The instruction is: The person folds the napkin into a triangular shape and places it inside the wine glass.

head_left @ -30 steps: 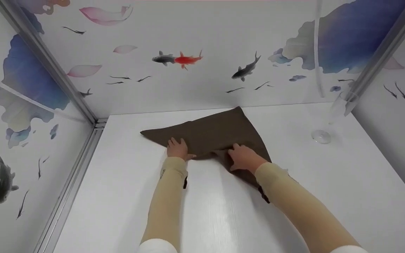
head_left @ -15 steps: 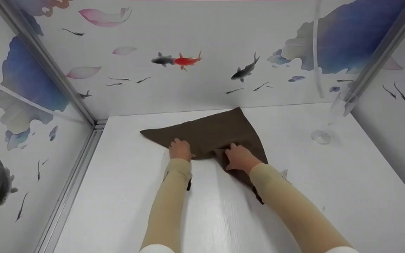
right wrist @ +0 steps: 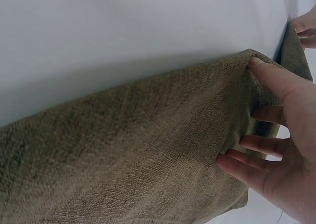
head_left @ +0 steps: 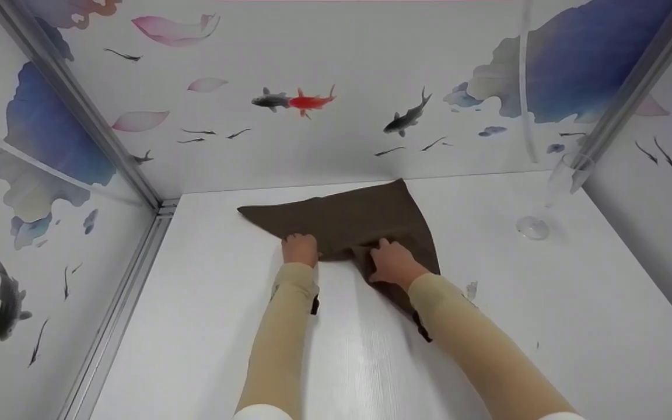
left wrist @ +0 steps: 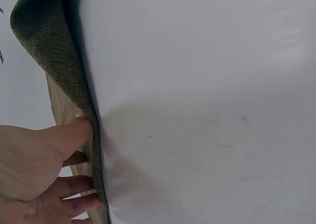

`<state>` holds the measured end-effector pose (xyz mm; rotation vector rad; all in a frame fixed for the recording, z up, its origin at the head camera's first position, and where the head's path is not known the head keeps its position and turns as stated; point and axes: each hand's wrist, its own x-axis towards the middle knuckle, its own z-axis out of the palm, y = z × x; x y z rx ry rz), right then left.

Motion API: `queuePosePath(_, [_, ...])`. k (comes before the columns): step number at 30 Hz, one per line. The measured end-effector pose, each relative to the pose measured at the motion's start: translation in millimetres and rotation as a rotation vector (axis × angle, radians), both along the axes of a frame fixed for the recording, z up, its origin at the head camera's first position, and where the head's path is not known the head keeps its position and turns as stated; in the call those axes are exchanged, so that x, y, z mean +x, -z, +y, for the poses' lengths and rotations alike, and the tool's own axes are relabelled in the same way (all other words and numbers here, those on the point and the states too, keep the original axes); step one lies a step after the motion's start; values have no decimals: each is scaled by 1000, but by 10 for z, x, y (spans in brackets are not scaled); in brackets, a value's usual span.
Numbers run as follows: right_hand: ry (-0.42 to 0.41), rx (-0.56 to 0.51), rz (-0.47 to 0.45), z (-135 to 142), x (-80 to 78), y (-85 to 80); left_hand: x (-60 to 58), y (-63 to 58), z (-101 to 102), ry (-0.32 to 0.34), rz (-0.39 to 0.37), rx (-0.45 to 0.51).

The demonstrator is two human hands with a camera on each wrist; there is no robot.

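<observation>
A brown woven cloth [head_left: 359, 216] lies folded into an uneven, pointed shape toward the back of the white table. At its front left edge, my left hand [head_left: 300, 251] grips the border with curled fingers. The left wrist view has that thumb on the folded edge of the cloth [left wrist: 54, 41] and the fingers lower along it. My right hand [head_left: 394, 262] holds a gathered fold near the front right. Its thumb and fingers pinch the fabric [right wrist: 148, 150] in the right wrist view, where part of my left hand [right wrist: 306, 28] shows at the right edge.
A clear stemmed glass [head_left: 533, 227] stands at the back right of the table [head_left: 196, 303]. White panels with printed fish and petals enclose the back and sides, framed by metal rails [head_left: 102, 326]. A small clear scrap [head_left: 472, 290] lies right of my right forearm.
My left hand's fingers have gone from spread to curled at the cloth's edge. My right hand has shifted slightly left with its fold, and the cloth's left tip has moved slightly up and right.
</observation>
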<state>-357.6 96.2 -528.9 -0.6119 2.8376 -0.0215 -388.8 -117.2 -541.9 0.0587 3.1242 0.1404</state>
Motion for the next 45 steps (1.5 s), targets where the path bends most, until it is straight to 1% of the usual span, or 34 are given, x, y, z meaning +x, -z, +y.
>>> queuePosePath(4, [9,-6,-17,-22,1,-27,-32,16,-24,6,-30,23])
queuePosePath(10, [2,13,-121,12,-29,-97,-57,-1,-66,11,-80,62])
queuePosePath(13, [-23,16,-145,43,-44,-120,-70,-13,-97,11,-79,77])
queuePosePath(17, [-46,-5,-141,60,-40,-129,-82,7,-147,-4,-75,79])
queuePosePath(21, [-50,-17,-126,62,-33,-111,-91,58,-162,-14,-57,81])
queuePosePath(24, [-55,-31,-117,61,-36,-94,-98,102,-131,-10,-9,81])
queuePosePath(28, [-58,-52,-115,49,-51,-83,-81,129,-69,4,48,71])
queuePosePath(31, [-53,-58,-116,36,-54,-85,-37,89,-31,20,62,82])
queuePosePath(33, [-56,-64,-116,32,-48,-82,1,40,-2,29,55,103])
queuePosePath(36, [-63,-72,-116,34,-47,-79,48,-71,71,52,7,158])
queuePosePath(40, [-58,-70,-125,40,-51,-89,118,-197,198,119,-74,215])
queuePosePath(42, [-51,-61,-131,37,-55,-92,159,-220,258,161,-100,209])
queuePosePath(45, [-42,-46,-138,23,-57,-87,220,-216,334,211,-111,161])
